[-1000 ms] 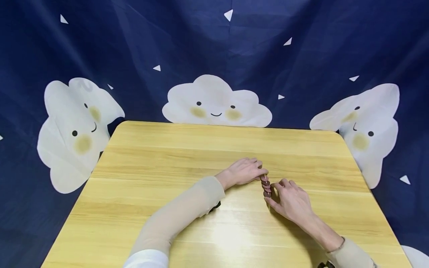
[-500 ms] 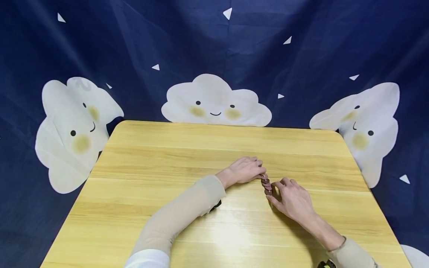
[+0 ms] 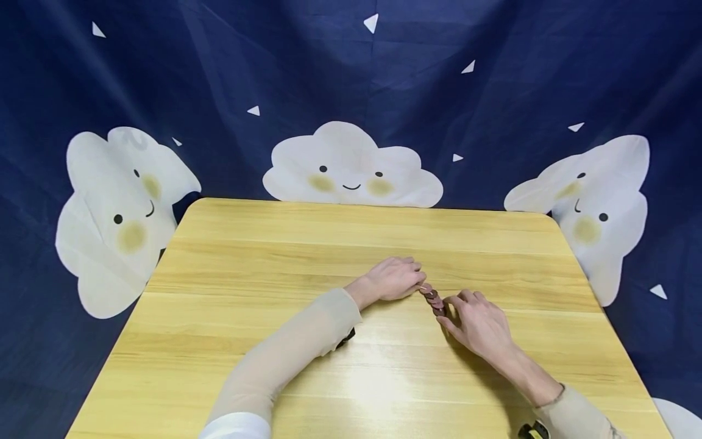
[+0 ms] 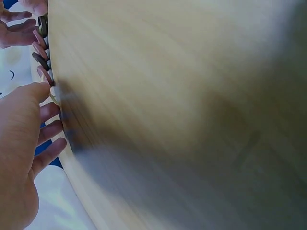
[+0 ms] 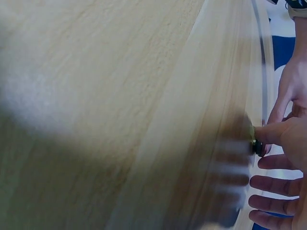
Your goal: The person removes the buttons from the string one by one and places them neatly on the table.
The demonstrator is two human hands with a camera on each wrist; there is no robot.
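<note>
I see a light wooden tabletop; right of its middle, a skewer of dark discs and both hands' fingers meet it.

Head view bright, sharp; wrist views blurred.

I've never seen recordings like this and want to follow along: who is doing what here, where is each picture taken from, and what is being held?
No machine: a person works with two bare hands. The wide picture comes from a camera on their head; the two blurry ones come from cameras on each wrist, looking along the wooden table. Behind hangs a blue backdrop with clouds. The left hand and right hand each pinch one end of a thin skewer strung with small dark and pinkish pieces, low over the table. What the pieces are is too small to tell.
</note>
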